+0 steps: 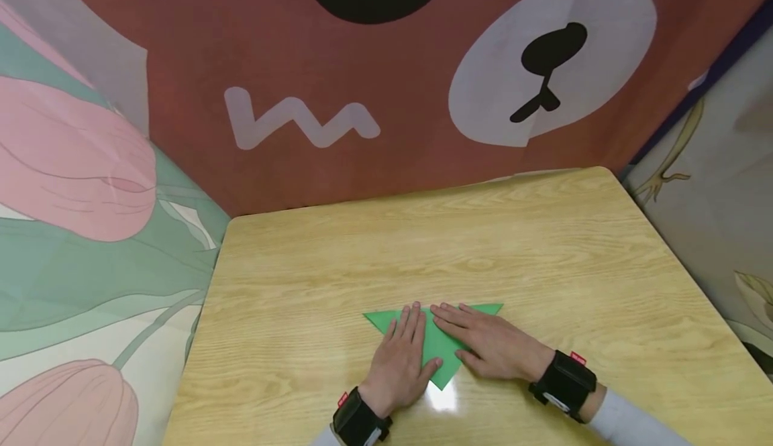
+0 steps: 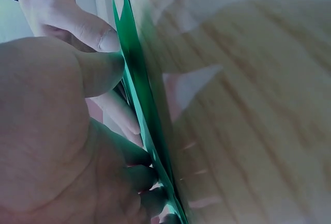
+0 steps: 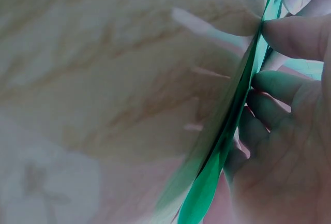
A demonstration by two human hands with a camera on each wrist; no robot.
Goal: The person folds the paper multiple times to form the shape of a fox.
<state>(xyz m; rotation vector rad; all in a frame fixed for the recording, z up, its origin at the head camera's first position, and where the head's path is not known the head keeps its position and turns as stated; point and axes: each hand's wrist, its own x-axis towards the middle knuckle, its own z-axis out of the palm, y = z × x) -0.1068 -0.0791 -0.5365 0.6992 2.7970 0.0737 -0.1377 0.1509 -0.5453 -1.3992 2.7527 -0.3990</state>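
A green sheet of paper (image 1: 439,351), folded into a triangle, lies on the table with its long edge at the far side and one corner toward the person. My left hand (image 1: 400,359) rests flat on its left part, fingers straight and pointing to the far edge. From the right, my right hand (image 1: 495,340) presses on the other half, fingers extended along the fold and thumb lower down on the paper. In the left wrist view, the layers of the green paper (image 2: 135,63) stand slightly apart near the close corner. The right wrist view shows fingertips (image 3: 276,84) touching the paper's upper face.
The wood-grain table (image 1: 290,278) has a glossy surface with reflections. Behind it hangs a brown cloth (image 1: 410,137) with a cartoon face, and a floral cloth (image 1: 90,265) hangs on the left. Black bands (image 1: 564,385) are strapped on both wrists.
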